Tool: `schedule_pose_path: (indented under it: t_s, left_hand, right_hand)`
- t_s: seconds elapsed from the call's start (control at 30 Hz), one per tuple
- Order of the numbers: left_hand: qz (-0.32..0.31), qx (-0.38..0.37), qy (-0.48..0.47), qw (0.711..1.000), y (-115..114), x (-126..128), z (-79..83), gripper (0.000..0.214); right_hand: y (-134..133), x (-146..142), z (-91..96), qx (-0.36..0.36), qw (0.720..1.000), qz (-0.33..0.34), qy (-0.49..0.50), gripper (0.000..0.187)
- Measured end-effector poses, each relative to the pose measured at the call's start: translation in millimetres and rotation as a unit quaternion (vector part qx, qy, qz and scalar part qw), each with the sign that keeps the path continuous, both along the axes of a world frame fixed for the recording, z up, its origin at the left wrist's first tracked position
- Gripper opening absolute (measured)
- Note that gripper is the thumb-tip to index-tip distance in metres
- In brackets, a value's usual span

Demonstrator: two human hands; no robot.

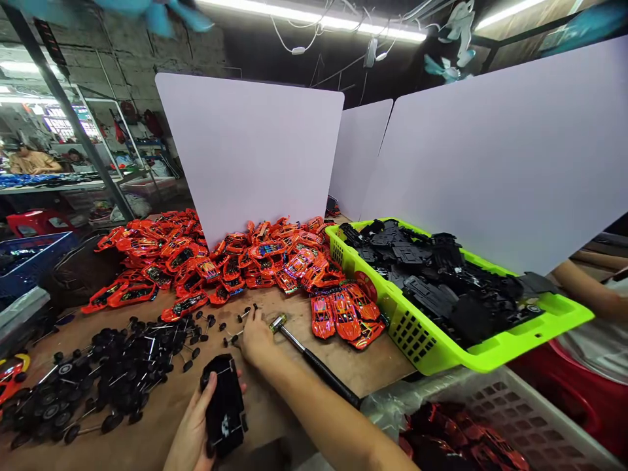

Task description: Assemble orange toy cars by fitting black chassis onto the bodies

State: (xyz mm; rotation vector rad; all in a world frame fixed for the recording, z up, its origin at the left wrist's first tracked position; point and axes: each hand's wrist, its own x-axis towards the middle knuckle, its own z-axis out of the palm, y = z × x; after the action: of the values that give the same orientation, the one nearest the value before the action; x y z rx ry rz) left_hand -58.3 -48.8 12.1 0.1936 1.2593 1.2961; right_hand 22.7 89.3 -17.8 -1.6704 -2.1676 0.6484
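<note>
My left hand (192,428) is closed around a black toy car chassis (224,405), held low over the wooden table (161,409). My right hand (255,339) reaches forward with its fingers curled over loose wheel axles (234,338) near the table's middle; what it pinches, if anything, is hidden. A small hammer (309,356) lies right beside that hand, with its metal head next to the fingers. Three orange toy car bodies (346,317) lie just right of the hammer head.
A big heap of orange car bodies (220,258) fills the back of the table. Black wheels on axles (98,373) are piled at left. A lime basket (432,347) holds black chassis. White divider boards (250,150) stand behind. Another person's arm (589,288) rests at right.
</note>
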Motion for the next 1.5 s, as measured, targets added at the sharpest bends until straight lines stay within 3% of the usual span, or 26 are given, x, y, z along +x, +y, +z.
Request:
schedule_pose_path:
  t_s: [0.13,0.2,0.27,0.33,0.4,0.5,0.57,0.7,0.83,0.93,1.13,1.2,1.3,1.37,1.5]
  left_hand:
    - [0.018,-0.010,0.014,1.000,1.8,-10.8,0.8,0.029]
    - [0.015,-0.015,0.016,1.000,5.8,-13.2,1.3,0.029]
    - [0.010,-0.019,0.018,1.000,10.6,-13.1,-0.2,0.028]
    - [0.012,-0.016,0.016,1.000,16.2,-10.1,-4.7,0.027]
    - [0.008,-0.003,0.007,1.000,23.2,-3.7,-11.2,0.027]
    - [-0.018,0.026,-0.020,0.999,37.4,12.4,-20.6,0.027]
    - [-0.038,0.050,-0.038,0.997,48.9,25.7,-23.6,0.028]
    - [-0.060,0.074,-0.066,0.993,74.4,50.0,-19.1,0.026]
    - [-0.073,0.110,-0.079,0.988,104.6,68.1,-7.3,0.020]
    - [-0.090,0.127,-0.085,0.984,130.6,80.8,1.1,0.018]
    - [-0.111,0.146,-0.090,0.979,162.7,103.4,7.9,0.019]
    - [-0.106,0.146,-0.088,0.980,161.0,106.5,6.2,0.020]
    - [-0.103,0.150,-0.099,0.978,148.6,107.0,2.9,0.027]
    - [-0.112,0.140,-0.128,0.976,137.2,106.5,2.8,0.032]
    - [-0.081,0.118,-0.144,0.979,117.4,108.0,8.1,0.047]
  right_hand:
    - [19.6,-22.6,13.8,0.027,0.997,0.073,0.012,0.060]
    - [23.7,-13.8,23.1,0.055,0.993,0.107,0.023,0.055]
    - [32.1,13.1,34.8,0.082,0.991,0.105,0.027,0.050]
    - [47.0,55.6,47.7,0.104,0.993,0.054,0.017,0.037]
    - [65.3,103.7,58.5,0.122,0.992,-0.043,-0.002,0.029]
    - [87.3,157.5,63.4,0.125,0.975,-0.180,-0.029,0.042]
    - [95.4,171.3,58.4,0.118,0.965,-0.232,-0.038,0.058]
    - [104.0,168.6,43.9,0.108,0.954,-0.277,-0.028,0.082]
    - [107.9,174.1,41.6,0.100,0.953,-0.286,0.020,0.075]
    - [108.5,185.5,46.9,0.117,0.954,-0.270,0.064,0.063]
    - [87.8,190.5,59.9,0.166,0.955,-0.178,0.168,0.069]
    - [66.0,186.3,58.5,0.142,0.948,-0.076,0.275,0.070]
    - [25.8,180.5,50.4,0.049,0.897,0.088,0.430,0.071]
    - [2.9,178.8,44.4,0.004,0.878,0.123,0.462,0.072]
    - [-21.2,177.2,36.9,-0.034,0.866,0.127,0.483,0.074]
